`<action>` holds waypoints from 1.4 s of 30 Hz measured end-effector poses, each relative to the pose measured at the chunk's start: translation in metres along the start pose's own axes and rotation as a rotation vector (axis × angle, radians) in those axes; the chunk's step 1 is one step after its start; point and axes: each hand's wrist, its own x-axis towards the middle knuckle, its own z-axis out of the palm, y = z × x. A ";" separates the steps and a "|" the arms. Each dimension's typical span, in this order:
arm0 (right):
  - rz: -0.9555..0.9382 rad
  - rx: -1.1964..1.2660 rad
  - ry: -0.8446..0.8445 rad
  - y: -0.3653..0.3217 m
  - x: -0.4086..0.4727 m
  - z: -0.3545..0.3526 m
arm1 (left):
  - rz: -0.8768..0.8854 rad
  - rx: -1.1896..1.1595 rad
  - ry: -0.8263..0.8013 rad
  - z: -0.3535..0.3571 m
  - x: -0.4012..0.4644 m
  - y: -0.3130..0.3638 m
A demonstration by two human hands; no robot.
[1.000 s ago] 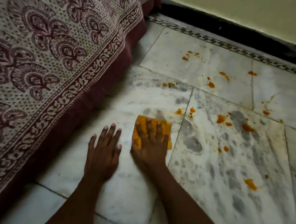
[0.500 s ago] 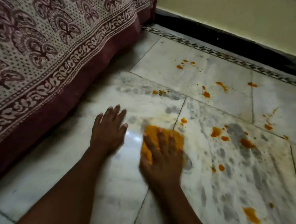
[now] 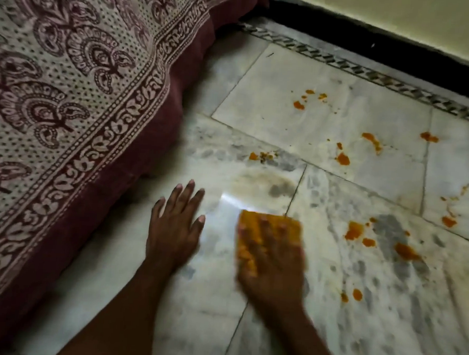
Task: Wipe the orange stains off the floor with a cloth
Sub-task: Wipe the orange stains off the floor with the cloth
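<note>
Floor (image 3: 326, 133): white marble slabs with grey mottling and thin dark joints. Stains (image 3: 353, 230): bright orange blots and specks, scattered across the slabs to the right and far side. A dull brownish smear (image 3: 263, 179) marks the marble beyond the cloth. Cloth (image 3: 254, 233): orange-yellow, blurred. Bedspread (image 3: 68, 85): cream ground with small dark dots, large maroon paisley-like motifs, a maroon band printed with cream scrollwork, and a plain maroon edge. Inlaid strip (image 3: 371, 73): grey-and-white patterned. Skirting (image 3: 373, 40): black. Wall (image 3: 402, 12): pale yellow-green.

Home bedroom: draped bedspread (image 3: 68, 98), marble floor (image 3: 327, 122)
</note>
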 end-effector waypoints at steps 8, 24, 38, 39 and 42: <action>0.499 -0.025 0.080 -0.015 0.154 0.044 | 0.001 0.017 0.002 -0.003 0.007 0.001; 0.449 -0.019 0.169 -0.006 0.223 0.071 | 0.043 -0.052 0.011 0.022 0.119 -0.011; 0.514 -0.021 0.095 -0.010 0.272 0.077 | 0.028 -0.009 0.023 0.009 0.116 -0.002; 0.434 0.010 0.105 -0.028 0.276 0.083 | 0.027 -0.003 0.020 0.008 0.116 -0.003; 0.267 0.046 0.098 -0.054 0.237 0.078 | 0.046 0.015 -0.004 0.008 0.119 -0.003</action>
